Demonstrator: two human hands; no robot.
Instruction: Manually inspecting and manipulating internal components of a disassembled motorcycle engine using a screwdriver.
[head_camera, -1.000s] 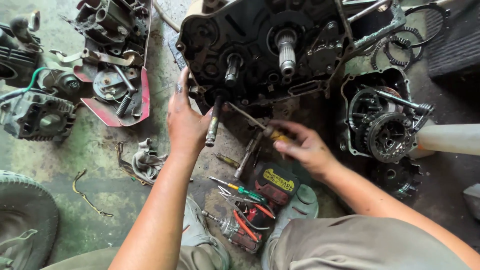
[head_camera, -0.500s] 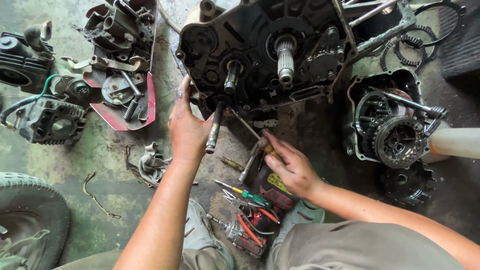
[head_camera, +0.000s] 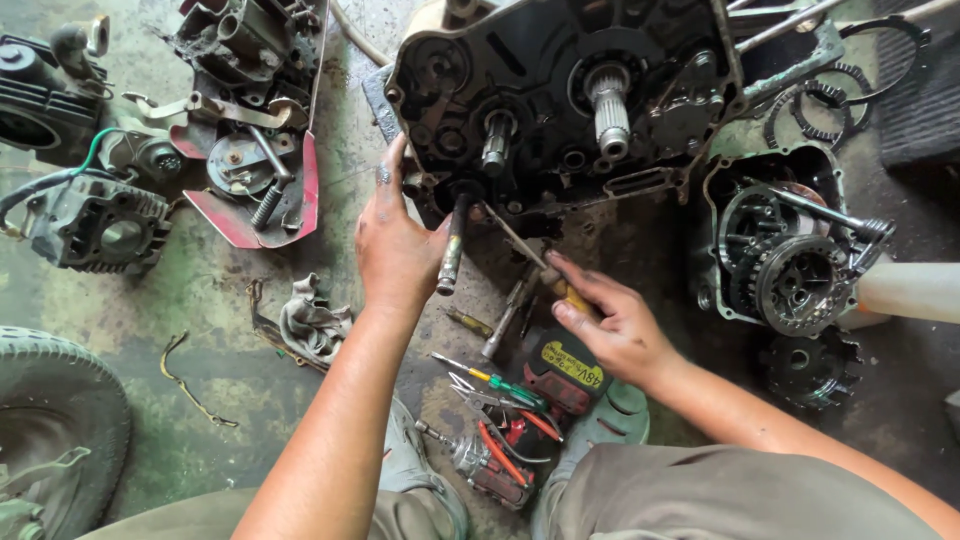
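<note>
Two hands are busy. Your left hand presses flat on the black engine case, fingers spread open beside the metal shaft. Your right hand has its fingers closed on a yellow-handled screwdriver. Keep its tip steady and the case pinned. Pliers lie under your right fingers; a gear cluster sits past them.

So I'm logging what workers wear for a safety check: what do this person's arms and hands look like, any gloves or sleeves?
No gloves and no sleeves in view: both forearms are bare to the frame edge. The left hand wears a dark ring on one finger and carries dark greasy smudges. The right hand is bare too, with grime on its fingers.
</note>
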